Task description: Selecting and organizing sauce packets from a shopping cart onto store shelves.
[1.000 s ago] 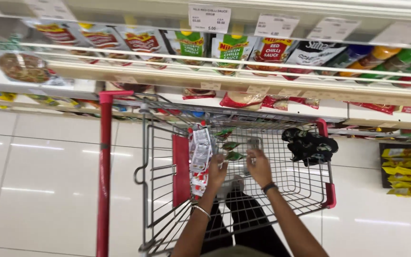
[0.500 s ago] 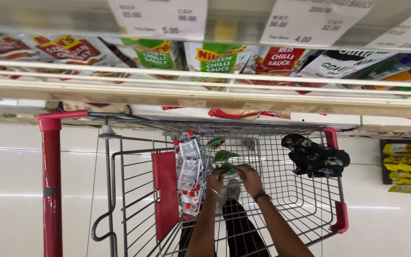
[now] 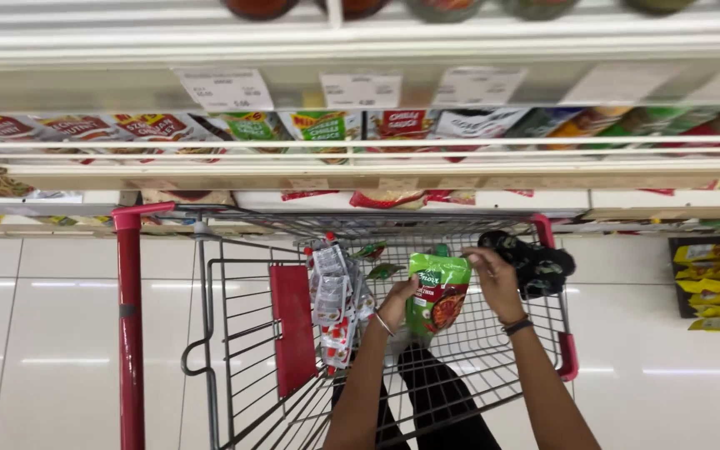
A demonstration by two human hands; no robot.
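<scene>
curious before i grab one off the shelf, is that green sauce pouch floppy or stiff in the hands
Probably soft: the green pouch looks plump and slightly bowed between the left hand and right hand. Its glossy film may be slippery. It likely won't roll, but would slump in the wire cart.

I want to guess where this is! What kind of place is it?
Most likely a supermarket aisle. A wire shopping cart stands by shelves of sauce pouches with price tags, and both hands, left hand and right hand, hold a green pouch over it.

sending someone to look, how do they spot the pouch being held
Find the wire cart with red trim below the sauce shelves. Both hands, left hand and right hand, hold the pouch over it: bright green top, red food picture, unlike the silvery sachet strip beside it.
</scene>
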